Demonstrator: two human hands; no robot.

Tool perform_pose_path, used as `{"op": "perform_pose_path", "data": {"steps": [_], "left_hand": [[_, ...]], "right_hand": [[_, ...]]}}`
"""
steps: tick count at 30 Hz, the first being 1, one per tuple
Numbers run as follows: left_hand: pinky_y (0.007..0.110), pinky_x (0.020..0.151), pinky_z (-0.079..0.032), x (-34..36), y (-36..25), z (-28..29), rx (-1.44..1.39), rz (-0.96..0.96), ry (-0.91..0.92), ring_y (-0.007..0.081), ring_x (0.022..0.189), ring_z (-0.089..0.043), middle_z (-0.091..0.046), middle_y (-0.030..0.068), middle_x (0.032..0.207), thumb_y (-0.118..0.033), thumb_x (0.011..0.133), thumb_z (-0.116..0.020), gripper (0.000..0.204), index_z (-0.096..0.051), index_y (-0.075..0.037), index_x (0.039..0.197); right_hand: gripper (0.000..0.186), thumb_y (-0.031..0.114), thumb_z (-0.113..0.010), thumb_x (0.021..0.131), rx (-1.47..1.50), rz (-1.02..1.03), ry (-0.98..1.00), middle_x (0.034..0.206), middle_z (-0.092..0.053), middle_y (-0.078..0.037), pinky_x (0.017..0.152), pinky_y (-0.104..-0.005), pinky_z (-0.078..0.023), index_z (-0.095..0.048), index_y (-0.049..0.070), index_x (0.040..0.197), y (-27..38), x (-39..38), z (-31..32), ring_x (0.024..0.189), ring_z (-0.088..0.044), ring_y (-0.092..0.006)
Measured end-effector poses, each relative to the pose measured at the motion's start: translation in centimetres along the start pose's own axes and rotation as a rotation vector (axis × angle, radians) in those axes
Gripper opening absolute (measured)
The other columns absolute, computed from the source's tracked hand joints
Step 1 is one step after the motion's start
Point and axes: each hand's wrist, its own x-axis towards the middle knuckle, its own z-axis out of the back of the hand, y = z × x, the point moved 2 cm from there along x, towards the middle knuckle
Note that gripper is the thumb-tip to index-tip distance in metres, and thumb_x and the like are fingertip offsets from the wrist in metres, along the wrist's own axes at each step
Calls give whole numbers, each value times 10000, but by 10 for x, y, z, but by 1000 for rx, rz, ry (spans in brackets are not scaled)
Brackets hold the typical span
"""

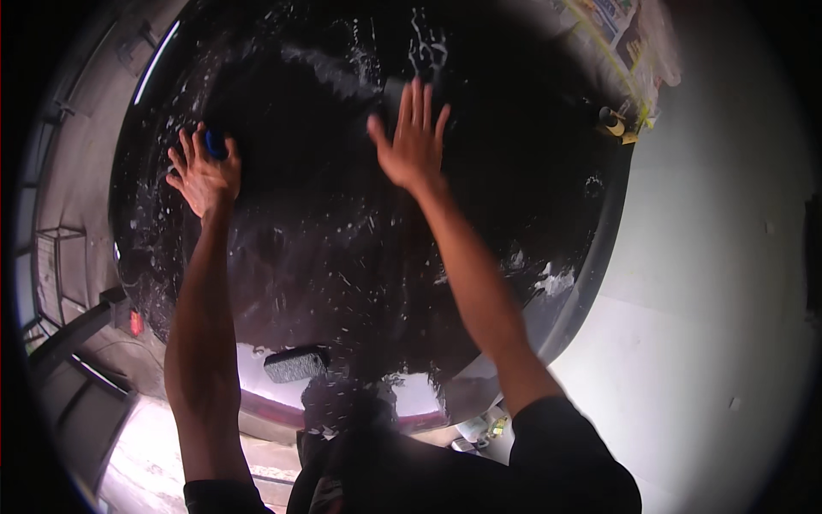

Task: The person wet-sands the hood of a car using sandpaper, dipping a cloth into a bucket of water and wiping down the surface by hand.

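Observation:
A broad, glossy black curved panel (300, 248), like a car hood, is wet with droplets and whitish streaks. On its left side, my left hand (205, 176) rests palm down, fingers bent and apart, with a small blue object (215, 144) held between thumb and index finger. Most of that object is hidden, so its kind is unclear. Farther right, my right hand (413, 141) lies flat and slightly blurred, its fingers stretched out. A dark grey patch, perhaps a sheet or pad (395, 89), shows beside its fingertips; whether they touch it is unclear.
A grey textured block (295, 365) lies on the panel's near edge. At the far right stand a small dark bottle with a yellowish label (611, 121) and plastic masking sheet (629, 51). A pale wall or floor (702, 300) borders the right; a metal frame (60, 265) stands left.

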Motion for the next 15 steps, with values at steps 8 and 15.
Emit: {"op": "perform_pose_path", "data": {"steps": [8,15], "left_hand": [[728,1263,-227,0,-2,1,-18,21,41,423,1641,-272,-373,66,1764,-592,1008,-599,705,-495,-272,1628],[728,1270,-211,2,-3,3,-13,39,75,419,1647,-258,-352,59,1774,-595,1012,-598,702,-497,-271,1627]], "right_hand": [[912,571,-485,1090,22,-61,234,1821,-163,-188,1334,-660,4,-235,-58,1702,41,-153,30,1687,-93,-413],[781,543,-302,1161,-54,-131,-44,1815,-206,-160,1346,-632,-36,-250,-7,1713,-46,12,11,1691,-124,-350]]}}
